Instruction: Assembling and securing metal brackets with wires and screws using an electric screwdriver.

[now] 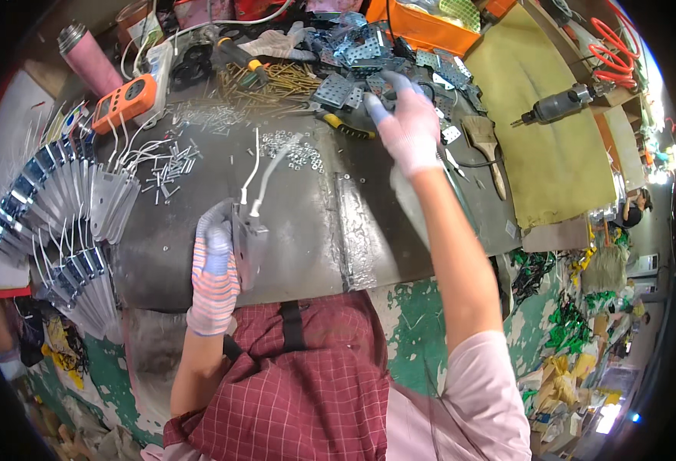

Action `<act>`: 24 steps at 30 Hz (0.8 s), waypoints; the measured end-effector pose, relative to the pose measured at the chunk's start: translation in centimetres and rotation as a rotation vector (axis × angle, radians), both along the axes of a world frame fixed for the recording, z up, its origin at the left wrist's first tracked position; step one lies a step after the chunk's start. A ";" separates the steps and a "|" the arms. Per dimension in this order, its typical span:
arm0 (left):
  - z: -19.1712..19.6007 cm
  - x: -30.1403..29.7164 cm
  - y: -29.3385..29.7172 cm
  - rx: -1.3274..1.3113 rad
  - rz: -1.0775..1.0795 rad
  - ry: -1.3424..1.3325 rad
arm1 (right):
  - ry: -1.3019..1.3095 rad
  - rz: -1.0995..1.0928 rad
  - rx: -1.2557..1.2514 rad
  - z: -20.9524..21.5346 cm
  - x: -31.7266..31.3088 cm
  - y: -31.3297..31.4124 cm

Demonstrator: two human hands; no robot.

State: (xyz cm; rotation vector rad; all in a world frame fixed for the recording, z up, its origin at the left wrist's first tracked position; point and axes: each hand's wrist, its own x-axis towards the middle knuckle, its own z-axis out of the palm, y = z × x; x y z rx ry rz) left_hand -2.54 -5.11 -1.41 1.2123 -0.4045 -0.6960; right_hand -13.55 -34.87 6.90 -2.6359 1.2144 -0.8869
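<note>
Two gloved hands busy: left hand (213,265) clamps a metal bracket (249,244) w/ white wires near bench edge, steadying it; right hand (408,127), fingers spread, reaches into perforated plates (353,65) pile.

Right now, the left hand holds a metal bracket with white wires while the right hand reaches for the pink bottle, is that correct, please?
Not quite. In the head view the right hand reaches toward the perforated metal plates, not the pink bottle. The left hand does hold the metal bracket with white wires.

Left hand (215,269) curled in a closed grip near the body; right hand (407,127) stretched forward, fingers spread.
</note>
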 end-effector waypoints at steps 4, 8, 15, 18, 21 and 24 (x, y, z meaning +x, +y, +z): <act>1.4 0.4 -0.3 -0.051 -0.089 0.129 | 0.463 -0.121 -0.130 -1.2 0.7 -4.3; 1.2 0.9 0.0 -0.127 -0.088 0.361 | -0.002 0.075 -0.288 -0.6 -0.7 -4.2; 1.5 0.9 -0.1 -0.362 -0.143 0.547 | -0.707 0.396 1.383 0.7 -5.7 12.0; 1.6 1.2 0.6 -0.236 -0.126 0.566 | -0.194 0.295 0.809 -3.3 -8.0 13.9; 3.8 0.7 1.3 -0.140 -0.158 0.523 | 0.146 0.355 0.078 -1.7 -6.9 13.9; 4.5 0.3 1.9 -0.078 -0.207 0.474 | 0.024 0.463 0.068 -2.3 -5.5 13.7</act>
